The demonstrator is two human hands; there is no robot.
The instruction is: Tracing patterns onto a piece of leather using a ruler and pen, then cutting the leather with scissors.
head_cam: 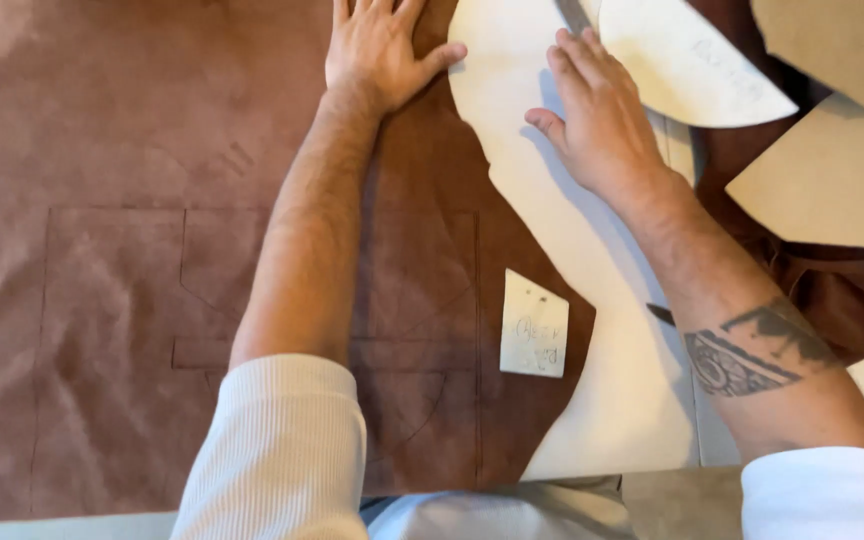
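- Clearly, the left hand (377, 50) lies flat near the top centre of the frame, fingers spread, palm pressed on the brown suede sheet (122, 300); it pinches nothing.
- The right hand (597, 125) lies to its right, also flat, fingers close together and pointing to the upper left; it rests on the pale table surface (612, 380), just beside the curved edge of the suede.
- The suede covers the whole left part of the frame; its curved edge runs from the top centre down to the lower middle, so it passes between the two hands.
- Thin drawn lines show on the suede in the middle of the frame, below the left forearm.
- A small white card (534, 325) lies on the suede near this edge, lower centre, well apart from both hands; the right forearm is nearer to it.
- A pale half-round pattern piece (692, 60) lies at the top right, just beside the right fingertips; tan cardboard pieces (832, 170) lie further right.
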